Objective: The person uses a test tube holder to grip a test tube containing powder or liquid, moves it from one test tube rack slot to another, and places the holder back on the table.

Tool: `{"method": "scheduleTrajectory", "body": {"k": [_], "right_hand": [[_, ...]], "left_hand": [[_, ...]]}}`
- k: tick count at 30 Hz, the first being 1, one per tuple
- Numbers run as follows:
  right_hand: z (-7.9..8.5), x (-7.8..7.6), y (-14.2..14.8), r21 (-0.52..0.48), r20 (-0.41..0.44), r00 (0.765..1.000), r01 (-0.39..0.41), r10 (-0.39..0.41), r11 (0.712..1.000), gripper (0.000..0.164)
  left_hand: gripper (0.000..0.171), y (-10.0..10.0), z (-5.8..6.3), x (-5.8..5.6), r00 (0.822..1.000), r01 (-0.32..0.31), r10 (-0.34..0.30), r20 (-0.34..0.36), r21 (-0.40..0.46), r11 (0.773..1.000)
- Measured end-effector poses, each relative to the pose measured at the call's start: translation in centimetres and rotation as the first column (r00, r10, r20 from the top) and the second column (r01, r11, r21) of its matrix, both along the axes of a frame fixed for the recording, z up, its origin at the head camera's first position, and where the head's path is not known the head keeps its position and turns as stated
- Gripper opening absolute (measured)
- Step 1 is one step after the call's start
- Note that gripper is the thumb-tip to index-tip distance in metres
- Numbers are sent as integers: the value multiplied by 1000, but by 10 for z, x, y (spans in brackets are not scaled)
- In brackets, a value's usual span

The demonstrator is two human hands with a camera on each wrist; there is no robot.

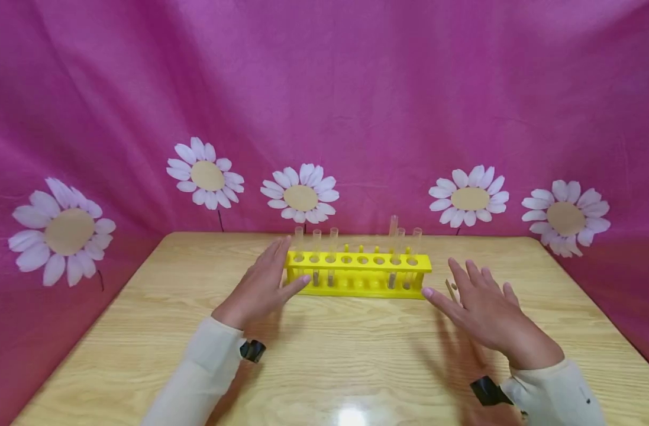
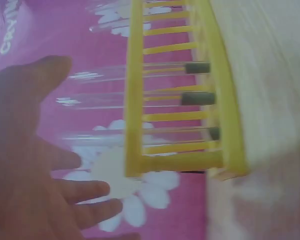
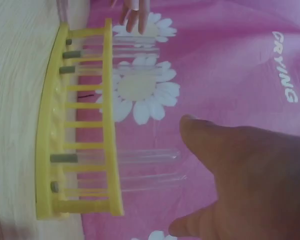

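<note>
While a pink cloth (image 1: 356, 118) is hanging behind the table (image 1: 324, 355), its white lettering (image 3: 285, 67) is spelling what looks like "GRYING" or "CRYING" (the first letter is proving hard to read). White daisies (image 1: 300, 197) are decorating the same cloth. The table's back edge is running a little behind the yellow rack (image 1: 356, 264), and wood grain is spreading to either side and toward the viewer, leaving generous room between the sleeves. A thin brown piece (image 1: 450, 289) is lying just beside the right hand (image 1: 486, 313).

The rack is standing upright near the table's back, carrying transparent tubes (image 3: 155, 156) in two groups, three holes at its left and two at its right; dark grey-green matter (image 2: 198, 98) is sitting in their lower ends. The left hand (image 1: 265, 284) is holding nothing, its fingers extending near the rack's left end. The right hand is spreading wide, its thumb pointing toward the right end, gripping nothing either.
</note>
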State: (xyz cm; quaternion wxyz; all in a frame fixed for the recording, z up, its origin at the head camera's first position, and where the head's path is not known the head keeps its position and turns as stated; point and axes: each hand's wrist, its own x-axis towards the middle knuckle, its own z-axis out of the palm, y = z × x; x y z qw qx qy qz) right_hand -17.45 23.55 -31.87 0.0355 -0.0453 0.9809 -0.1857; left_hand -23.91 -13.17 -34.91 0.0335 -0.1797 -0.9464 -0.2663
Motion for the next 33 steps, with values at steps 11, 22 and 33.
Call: {"method": "scheduleTrajectory", "body": {"k": [11, 22, 33], "right_hand": [[-17, -28, 20, -113, 156, 988, 8, 10, 994, 111], [-21, -51, 45, -47, 336, 934, 149, -125, 988, 92], [-33, -56, 46, 31, 311, 931, 189, -189, 981, 44]], "left_hand": [[81, -10, -32, -33, 985, -86, 27, 170, 350, 933], [66, 4, -60, -48, 976, -144, 30, 214, 542, 828], [53, 6, -69, -52, 983, -125, 7, 182, 648, 751]]}}
